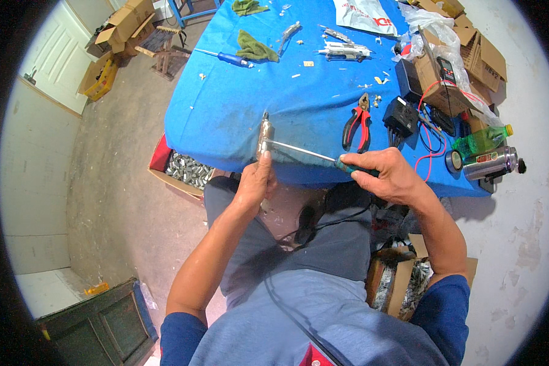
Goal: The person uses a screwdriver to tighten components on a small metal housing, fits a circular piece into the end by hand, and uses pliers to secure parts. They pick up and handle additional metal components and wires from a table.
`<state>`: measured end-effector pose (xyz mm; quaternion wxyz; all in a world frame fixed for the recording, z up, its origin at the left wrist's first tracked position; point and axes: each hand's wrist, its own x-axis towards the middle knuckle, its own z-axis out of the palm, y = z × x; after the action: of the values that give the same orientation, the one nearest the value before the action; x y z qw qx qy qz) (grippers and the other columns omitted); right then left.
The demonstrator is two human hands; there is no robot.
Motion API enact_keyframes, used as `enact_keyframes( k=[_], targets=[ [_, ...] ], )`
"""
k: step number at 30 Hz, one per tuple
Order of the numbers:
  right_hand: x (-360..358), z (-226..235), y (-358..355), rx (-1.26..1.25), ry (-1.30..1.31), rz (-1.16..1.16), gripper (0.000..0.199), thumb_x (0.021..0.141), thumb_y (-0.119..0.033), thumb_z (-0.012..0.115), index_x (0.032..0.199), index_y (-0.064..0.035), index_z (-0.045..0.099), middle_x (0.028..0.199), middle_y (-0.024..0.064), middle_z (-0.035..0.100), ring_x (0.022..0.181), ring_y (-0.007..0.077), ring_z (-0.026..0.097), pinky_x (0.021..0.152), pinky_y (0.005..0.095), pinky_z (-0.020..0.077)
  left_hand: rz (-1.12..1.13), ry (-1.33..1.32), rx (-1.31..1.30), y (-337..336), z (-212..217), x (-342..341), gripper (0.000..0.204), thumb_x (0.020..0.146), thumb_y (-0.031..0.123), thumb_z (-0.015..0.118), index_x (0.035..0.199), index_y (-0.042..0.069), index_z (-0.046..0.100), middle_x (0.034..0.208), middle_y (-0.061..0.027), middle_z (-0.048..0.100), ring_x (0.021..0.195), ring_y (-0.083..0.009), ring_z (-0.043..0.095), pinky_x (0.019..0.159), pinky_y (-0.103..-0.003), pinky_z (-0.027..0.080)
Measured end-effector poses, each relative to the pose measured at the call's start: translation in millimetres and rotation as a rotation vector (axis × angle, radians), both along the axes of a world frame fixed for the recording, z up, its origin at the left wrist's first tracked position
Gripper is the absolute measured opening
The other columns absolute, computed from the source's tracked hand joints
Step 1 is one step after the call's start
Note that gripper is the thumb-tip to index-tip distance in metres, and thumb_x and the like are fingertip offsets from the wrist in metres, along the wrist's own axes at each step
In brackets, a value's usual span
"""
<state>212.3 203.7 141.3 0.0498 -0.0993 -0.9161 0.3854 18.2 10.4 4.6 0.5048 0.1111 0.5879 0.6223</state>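
Note:
At the near edge of the blue-covered table, my left hand is closed around the lower end of a slim metal cylindrical part, which points away from me. My right hand grips the dark green handle of a screwdriver. The screwdriver's long shaft runs leftward, and its tip meets the side of the metal part just above my left thumb. Whether the tip sits in a slot is too small to tell. Pliers with red and black handles lie beyond my right hand.
A blue-handled screwdriver, green cloths and several metal parts lie farther back. On the right are a black adapter, a green bottle and a steel flask. A box of small metal pieces stands below the table's left.

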Motion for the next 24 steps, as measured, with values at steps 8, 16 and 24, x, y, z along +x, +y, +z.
enact_keyframes(
  k=[8, 16, 24],
  targets=[
    [12.5, -27.6, -13.4, 0.168, 0.123, -0.001, 0.033, 0.082, -0.008, 0.064, 0.115, -0.0047, 0.065, 0.090, 0.0150, 0.068, 0.079, 0.0267, 0.067, 0.071, 0.0320, 0.0516, -0.019, 0.020, -0.020, -2.3, -6.2, -7.7, 0.060, 0.093, 0.062, 0.044, 0.065, 0.008, 0.046, 0.056, -0.0036, 0.045, 0.047, -0.0142, 0.041, 0.044, -0.030, 0.032],
    [0.4, -20.8, -7.3, -0.263, -0.185, -0.164, 0.034, 0.091, -0.016, 0.061, 0.124, -0.0073, 0.061, 0.083, 0.0060, 0.067, 0.063, 0.0068, 0.054, 0.058, 0.0261, 0.0484, -0.011, 0.038, -0.036, -0.5, -1.8, -5.5, 0.054, 0.095, 0.059, 0.045, 0.065, 0.015, 0.035, 0.054, -0.0011, 0.035, 0.046, -0.0130, 0.031, 0.044, -0.029, 0.027],
    [0.5, -28.3, -20.6, -0.879, -0.374, -0.329, 0.037, 0.094, -0.020, 0.057, 0.129, -0.0084, 0.057, 0.084, 0.0019, 0.064, 0.060, 0.0032, 0.052, 0.051, 0.0184, 0.0413, -0.022, 0.033, -0.018, -5.8, -4.2, -11.4, 0.053, 0.095, 0.057, 0.046, 0.065, 0.015, 0.035, 0.053, -0.0004, 0.034, 0.045, -0.0122, 0.029, 0.043, -0.029, 0.024]
  ],
)
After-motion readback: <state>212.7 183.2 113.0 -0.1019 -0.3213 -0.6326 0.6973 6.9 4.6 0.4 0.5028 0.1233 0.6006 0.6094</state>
